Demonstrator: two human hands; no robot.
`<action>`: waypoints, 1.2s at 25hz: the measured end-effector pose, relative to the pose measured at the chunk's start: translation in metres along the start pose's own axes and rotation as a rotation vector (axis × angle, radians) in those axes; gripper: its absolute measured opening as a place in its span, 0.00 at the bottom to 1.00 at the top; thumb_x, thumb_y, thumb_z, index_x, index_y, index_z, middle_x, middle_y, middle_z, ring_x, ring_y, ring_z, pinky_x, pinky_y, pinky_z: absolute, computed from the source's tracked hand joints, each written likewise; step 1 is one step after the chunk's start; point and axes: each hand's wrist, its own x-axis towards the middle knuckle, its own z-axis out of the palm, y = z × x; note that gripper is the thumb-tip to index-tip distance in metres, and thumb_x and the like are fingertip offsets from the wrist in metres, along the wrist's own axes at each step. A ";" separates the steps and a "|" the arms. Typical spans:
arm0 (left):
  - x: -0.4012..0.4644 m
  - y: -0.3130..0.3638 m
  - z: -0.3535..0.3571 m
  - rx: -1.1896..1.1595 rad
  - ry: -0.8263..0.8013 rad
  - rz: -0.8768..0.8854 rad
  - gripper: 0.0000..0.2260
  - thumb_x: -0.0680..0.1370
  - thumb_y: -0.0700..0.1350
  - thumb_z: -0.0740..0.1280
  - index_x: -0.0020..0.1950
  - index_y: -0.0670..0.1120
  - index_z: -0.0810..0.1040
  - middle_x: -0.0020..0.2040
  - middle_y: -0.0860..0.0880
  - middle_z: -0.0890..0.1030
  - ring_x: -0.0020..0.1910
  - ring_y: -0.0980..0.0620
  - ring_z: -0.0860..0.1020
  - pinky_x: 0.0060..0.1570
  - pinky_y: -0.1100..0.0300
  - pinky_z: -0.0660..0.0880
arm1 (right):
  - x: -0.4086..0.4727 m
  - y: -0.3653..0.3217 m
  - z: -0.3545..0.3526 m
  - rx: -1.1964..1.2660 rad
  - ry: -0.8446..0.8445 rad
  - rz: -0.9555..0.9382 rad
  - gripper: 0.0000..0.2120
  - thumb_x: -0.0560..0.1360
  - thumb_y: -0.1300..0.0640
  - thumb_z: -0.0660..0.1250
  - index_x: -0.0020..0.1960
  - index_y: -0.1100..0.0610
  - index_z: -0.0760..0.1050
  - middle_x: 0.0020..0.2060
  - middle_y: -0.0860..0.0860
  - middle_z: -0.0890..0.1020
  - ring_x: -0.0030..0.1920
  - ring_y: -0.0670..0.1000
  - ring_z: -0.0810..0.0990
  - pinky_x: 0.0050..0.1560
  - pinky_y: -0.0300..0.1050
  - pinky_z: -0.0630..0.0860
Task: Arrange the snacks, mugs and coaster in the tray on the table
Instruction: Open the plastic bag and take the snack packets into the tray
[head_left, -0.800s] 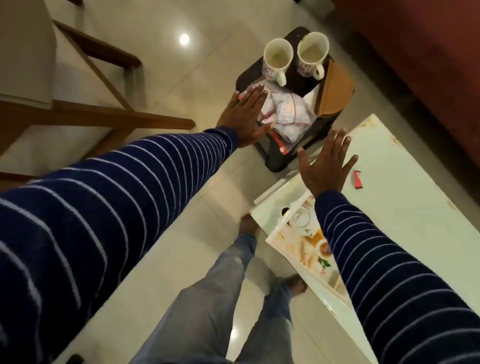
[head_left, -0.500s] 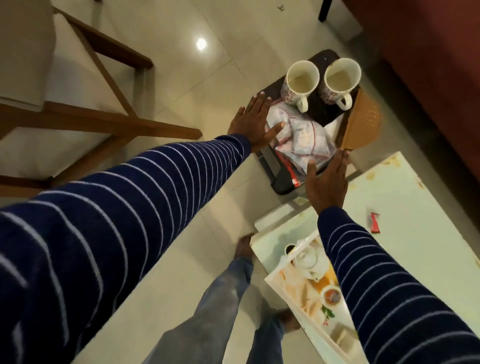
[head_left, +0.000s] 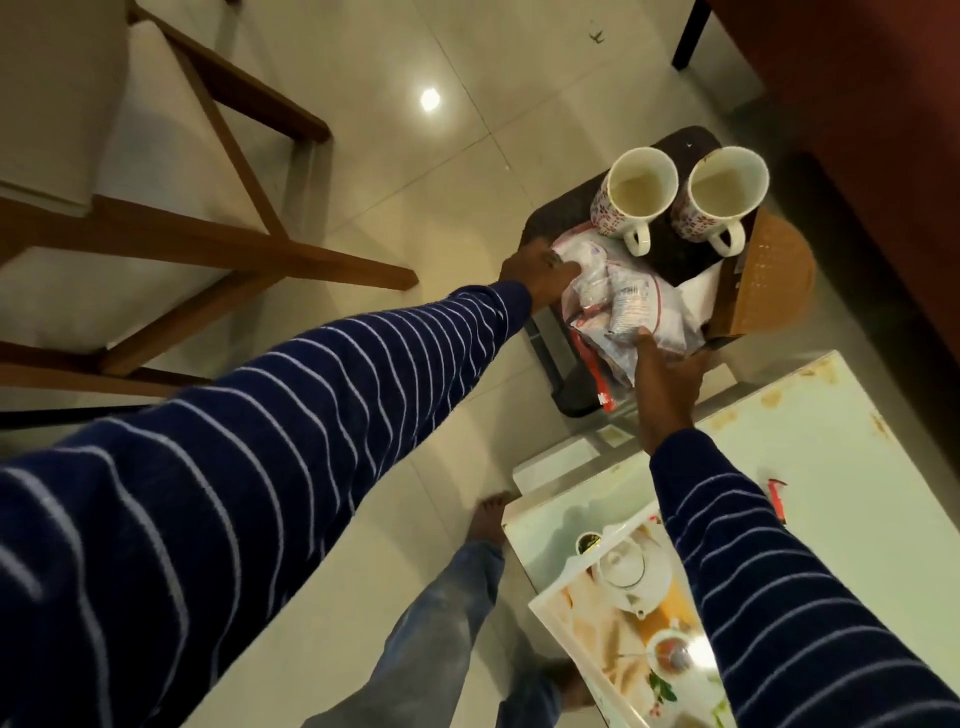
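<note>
— Where's the snack bag (head_left: 621, 306)?
— On the dark stool (head_left: 670, 260), between both hands: left hand (head_left: 537, 275) fingers curl onto its far-left edge, right hand (head_left: 662, 374) thumb and fingers grip its near edge
— Around it?
— Two mugs (head_left: 680, 195) behind, coaster (head_left: 769, 275) right, tray (head_left: 623, 623) on the table (head_left: 831, 441) nearer the person

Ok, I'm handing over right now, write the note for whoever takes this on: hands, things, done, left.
Left hand and right hand both touch the snack bag on the dark stool; whether either grips it cannot be told.
Two mugs and the brown coaster are also on the stool.
The tray lies on the white table, with none of these things in it.
Done: nothing moved.
Left: everything.
</note>
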 end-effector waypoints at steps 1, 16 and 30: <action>-0.001 -0.001 -0.002 -0.070 -0.015 -0.010 0.08 0.75 0.51 0.68 0.46 0.48 0.74 0.45 0.49 0.78 0.46 0.47 0.76 0.47 0.55 0.75 | 0.001 -0.001 0.000 0.027 -0.018 0.014 0.36 0.76 0.52 0.72 0.78 0.50 0.56 0.73 0.53 0.70 0.70 0.56 0.73 0.55 0.44 0.77; -0.042 -0.004 0.004 -0.532 -0.087 -0.230 0.07 0.73 0.40 0.65 0.51 0.44 0.79 0.53 0.37 0.83 0.49 0.38 0.83 0.47 0.41 0.82 | -0.014 0.004 -0.031 0.118 -0.103 0.202 0.29 0.75 0.45 0.72 0.69 0.49 0.62 0.63 0.52 0.73 0.56 0.54 0.78 0.46 0.48 0.80; -0.106 0.008 -0.015 -0.641 -0.264 -0.209 0.18 0.77 0.33 0.61 0.66 0.39 0.74 0.50 0.38 0.82 0.44 0.43 0.82 0.42 0.51 0.82 | -0.068 -0.020 -0.080 0.350 -0.317 0.174 0.22 0.75 0.54 0.73 0.67 0.50 0.73 0.57 0.53 0.85 0.53 0.57 0.86 0.40 0.51 0.83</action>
